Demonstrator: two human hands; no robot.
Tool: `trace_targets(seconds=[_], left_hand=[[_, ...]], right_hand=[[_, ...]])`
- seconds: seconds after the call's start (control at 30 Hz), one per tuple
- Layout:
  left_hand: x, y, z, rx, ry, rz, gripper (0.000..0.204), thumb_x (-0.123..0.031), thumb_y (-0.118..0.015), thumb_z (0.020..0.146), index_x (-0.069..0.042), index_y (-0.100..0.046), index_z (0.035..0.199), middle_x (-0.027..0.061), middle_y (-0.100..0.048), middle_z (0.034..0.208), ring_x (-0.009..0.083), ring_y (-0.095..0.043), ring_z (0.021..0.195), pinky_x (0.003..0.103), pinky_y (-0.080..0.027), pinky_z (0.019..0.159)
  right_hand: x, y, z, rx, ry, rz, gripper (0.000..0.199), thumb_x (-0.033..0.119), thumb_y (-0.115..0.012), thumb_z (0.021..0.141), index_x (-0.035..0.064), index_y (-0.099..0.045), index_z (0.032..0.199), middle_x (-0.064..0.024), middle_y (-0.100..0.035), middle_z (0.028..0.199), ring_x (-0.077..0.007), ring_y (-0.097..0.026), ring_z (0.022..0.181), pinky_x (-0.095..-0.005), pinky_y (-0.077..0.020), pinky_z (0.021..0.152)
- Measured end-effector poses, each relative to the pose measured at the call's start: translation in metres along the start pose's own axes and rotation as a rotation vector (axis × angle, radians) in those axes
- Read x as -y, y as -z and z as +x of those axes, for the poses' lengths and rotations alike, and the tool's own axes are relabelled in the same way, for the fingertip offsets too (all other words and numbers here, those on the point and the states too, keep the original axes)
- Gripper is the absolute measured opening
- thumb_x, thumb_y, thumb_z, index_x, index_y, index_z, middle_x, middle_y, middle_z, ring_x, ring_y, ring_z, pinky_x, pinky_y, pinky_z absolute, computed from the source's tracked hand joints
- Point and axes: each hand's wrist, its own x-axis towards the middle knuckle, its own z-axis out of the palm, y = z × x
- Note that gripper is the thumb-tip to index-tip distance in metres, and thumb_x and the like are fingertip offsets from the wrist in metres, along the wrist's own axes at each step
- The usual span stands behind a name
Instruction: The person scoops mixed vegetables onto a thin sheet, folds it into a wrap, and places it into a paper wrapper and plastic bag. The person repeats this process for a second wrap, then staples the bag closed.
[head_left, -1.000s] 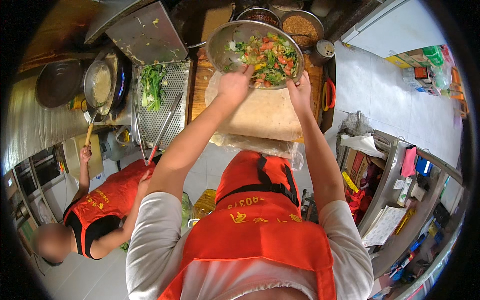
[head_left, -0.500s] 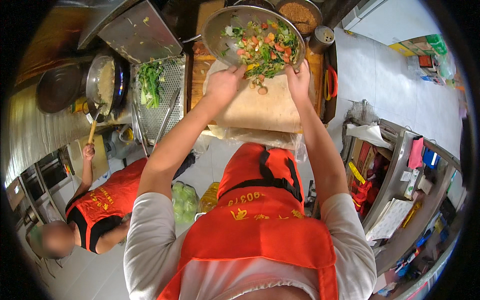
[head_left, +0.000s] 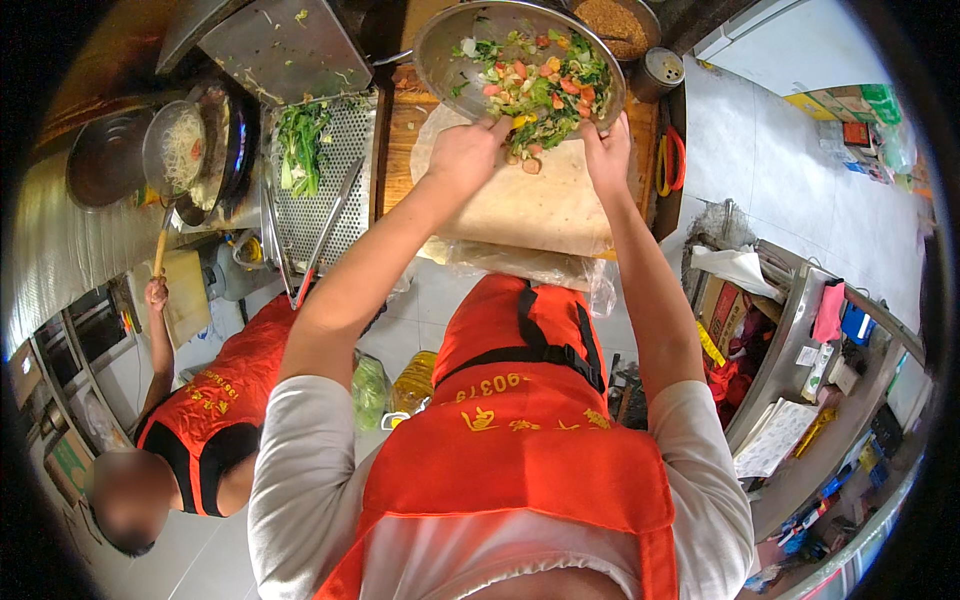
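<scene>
Presently, a tilted round steel bowl (head_left: 520,60) of chopped mixed vegetables is gripped at its near rim by the left hand (head_left: 468,150) and right hand (head_left: 605,150), fingers curled, over a pale flatbread (head_left: 530,205) near the counter's front edge, where overtipping could scatter filling.

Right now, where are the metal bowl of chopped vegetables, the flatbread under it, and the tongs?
metal bowl (head_left: 445,55): head view, bare inner wall at left.
flatbread (head_left: 530,205): head view, bare middle.
tongs (head_left: 325,230): head view, mid-arm over the perforated tray.
</scene>
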Motion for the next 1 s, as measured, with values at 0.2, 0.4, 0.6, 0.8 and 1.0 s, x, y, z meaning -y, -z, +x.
trace_targets(seconds=[0.2, 0.4, 0.6, 0.8, 1.0], left_hand=[[0.01, 0.02, -0.011, -0.078, -0.043, -0.022, 0.044, -0.008, -0.056, 0.083, -0.01, -0.058, 0.127, 0.0106, -0.067, 0.092, 0.0286, -0.068, 0.069, 0.04, -0.055, 0.059], [-0.009, -0.005, -0.001, -0.019, -0.016, 0.018, 0.05, -0.007, -0.058, 0.08, -0.01, -0.056, 0.13, 0.0124, -0.068, 0.094, 0.0283, -0.069, 0.07, 0.04, -0.055, 0.059], [0.001, 0.029, -0.022, 0.067, 0.071, 0.013, 0.049, -0.011, -0.059, 0.082, -0.009, -0.053, 0.131, 0.0148, -0.068, 0.1, 0.0298, -0.07, 0.074, 0.04, -0.057, 0.061], [-0.004, 0.003, -0.02, 0.007, 0.018, 0.049, 0.051, -0.01, -0.057, 0.085, -0.01, -0.052, 0.136, 0.0156, -0.069, 0.099, 0.0299, -0.07, 0.069, 0.04, -0.057, 0.058], [0.007, 0.03, -0.006, 0.088, 0.113, 0.069, 0.046, -0.01, -0.056, 0.087, -0.007, -0.053, 0.133, 0.016, -0.069, 0.097, 0.029, -0.071, 0.073, 0.041, -0.056, 0.057]], right_hand=[[0.007, 0.0, 0.002, 0.018, -0.024, 0.095, 0.029, 0.01, -0.062, 0.09, 0.001, -0.059, 0.117, -0.0129, -0.054, 0.114, -0.026, -0.056, 0.102, -0.0345, -0.0473, 0.082], [0.004, 0.001, 0.004, 0.037, 0.021, -0.03, 0.029, 0.012, -0.061, 0.091, 0.001, -0.059, 0.118, -0.0153, -0.055, 0.115, -0.0308, -0.057, 0.104, -0.0387, -0.0474, 0.085], [0.01, 0.007, 0.004, 0.049, -0.026, -0.058, 0.03, 0.011, -0.061, 0.091, 0.0012, -0.059, 0.12, -0.0159, -0.055, 0.116, -0.0323, -0.058, 0.103, -0.0393, -0.0477, 0.086], [0.024, 0.004, -0.003, 0.076, -0.03, -0.028, 0.032, 0.015, -0.062, 0.094, 0.0025, -0.059, 0.122, -0.0158, -0.054, 0.12, -0.0297, -0.058, 0.104, -0.0371, -0.0494, 0.082], [0.003, 0.01, -0.003, 0.074, 0.005, -0.115, 0.028, 0.018, -0.065, 0.093, 0.0049, -0.062, 0.117, -0.0135, -0.056, 0.116, -0.0273, -0.059, 0.099, -0.0359, -0.0494, 0.079]])
